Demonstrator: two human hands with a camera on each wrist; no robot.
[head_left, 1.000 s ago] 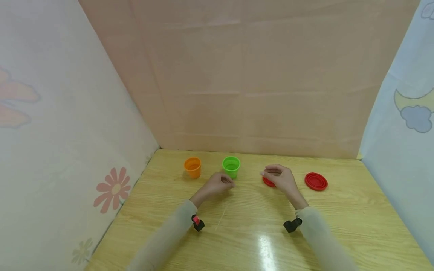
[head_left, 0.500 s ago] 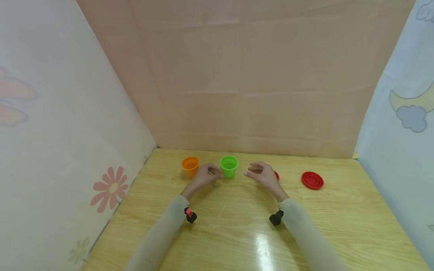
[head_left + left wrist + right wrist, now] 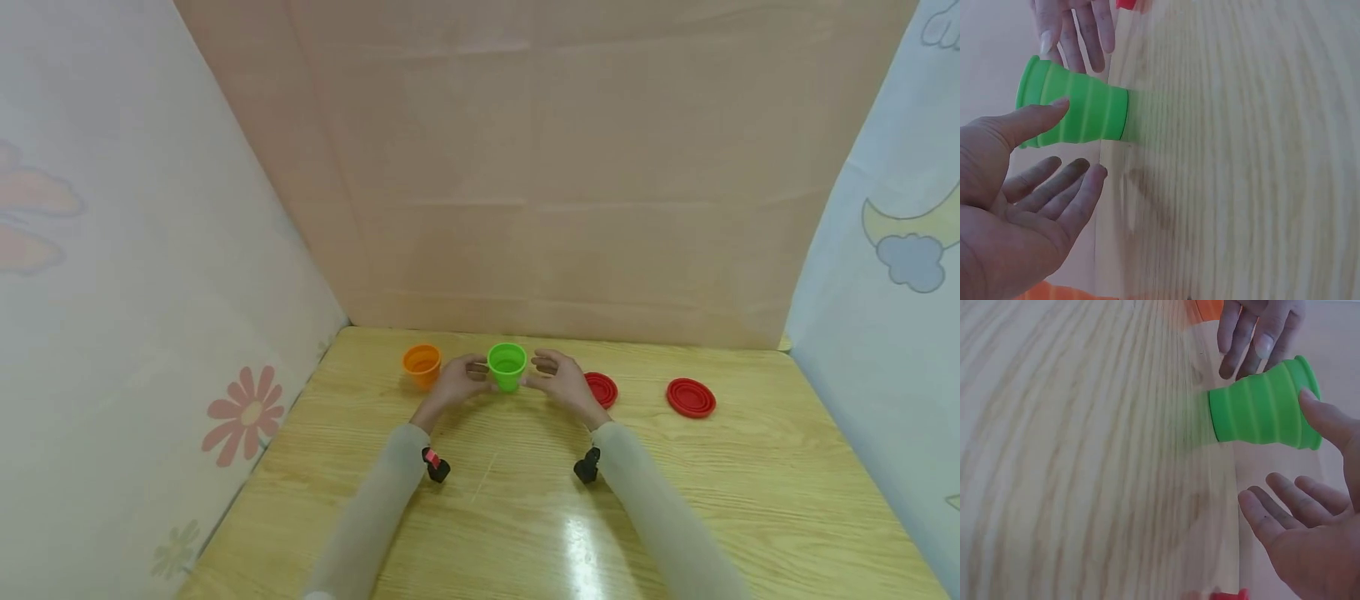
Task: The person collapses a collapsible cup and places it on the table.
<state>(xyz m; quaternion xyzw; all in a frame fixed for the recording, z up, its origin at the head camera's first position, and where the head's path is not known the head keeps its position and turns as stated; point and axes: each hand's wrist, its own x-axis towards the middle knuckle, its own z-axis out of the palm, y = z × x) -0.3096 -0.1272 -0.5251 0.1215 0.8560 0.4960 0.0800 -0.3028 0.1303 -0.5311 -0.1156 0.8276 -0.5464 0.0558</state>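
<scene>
An expanded green collapsible cup with ribbed sides stands upright near the back of the table. My left hand is at its left side and my right hand at its right, palms facing each other. In the left wrist view, the thumb of the left hand overlaps the green cup, while the other fingers are apart from its wall. Relaxed, spread fingers of the right hand flank the cup from the other side in the right wrist view, its thumb right at the rim.
An orange expanded cup stands just left of the left hand. To the right lie two red cups collapsed into flat discs, one partly behind the right hand and another farther right. Fabric-covered walls enclose the wooden table.
My right hand has moved left from beside the nearer red disc to the green cup. My left hand has shifted up and left to the cup's other side. The cups stay put.
</scene>
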